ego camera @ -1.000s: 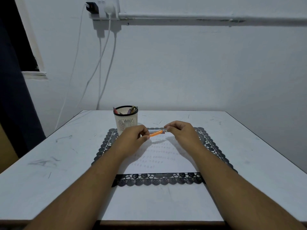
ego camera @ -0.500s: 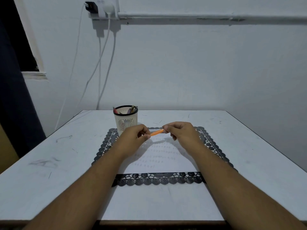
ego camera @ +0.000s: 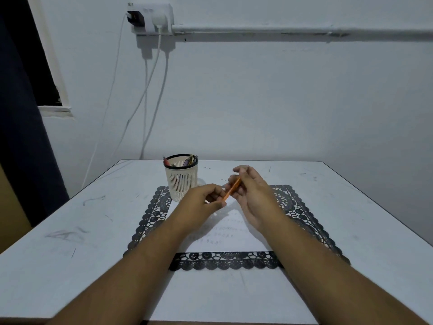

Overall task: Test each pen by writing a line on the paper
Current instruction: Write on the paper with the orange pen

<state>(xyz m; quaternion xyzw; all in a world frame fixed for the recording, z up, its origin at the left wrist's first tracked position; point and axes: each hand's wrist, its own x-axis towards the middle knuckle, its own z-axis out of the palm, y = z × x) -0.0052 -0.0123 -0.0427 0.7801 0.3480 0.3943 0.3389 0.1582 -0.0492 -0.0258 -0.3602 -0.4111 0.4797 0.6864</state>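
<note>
Now both hands up over far half of paper (ego camera: 230, 233), w/ orange pen (ego camera: 232, 190) between them. Right hand (ego camera: 251, 193) curled round upper part of pen, fingers wrapped on barrel, pen slanting down-left. Left hand (ego camera: 203, 202) pinching lower end of same pen w/ thumb & fingertips; small whitish bit at that end, can't tell if cap or tip. Hands nearly touching, pen off the sheet.

Paper lying flat on black lace mat (ego camera: 304, 219), mid-worktop, near edge of sheet just short of mat's near border. Faint rows of handwriting on sheet, partly hidden by forearms.

Pen holder (ego camera: 181, 181), cream slotted cup w/ dark rim, upright on far-left corner of mat, just left of left hand, not touching. Several pens (ego camera: 190, 159) sticking up inside, colours mixed, count unclear.

White worktop (ego camera: 70, 231) scuffed w/ pen marks, esp. left side & far edge.

Behind far edge: pale wall, socket block (ego camera: 151, 18) high up w/ white cables (ego camera: 150, 90) hanging down toward far-left corner. Dark curtain (ego camera: 21, 137) along left side.
</note>
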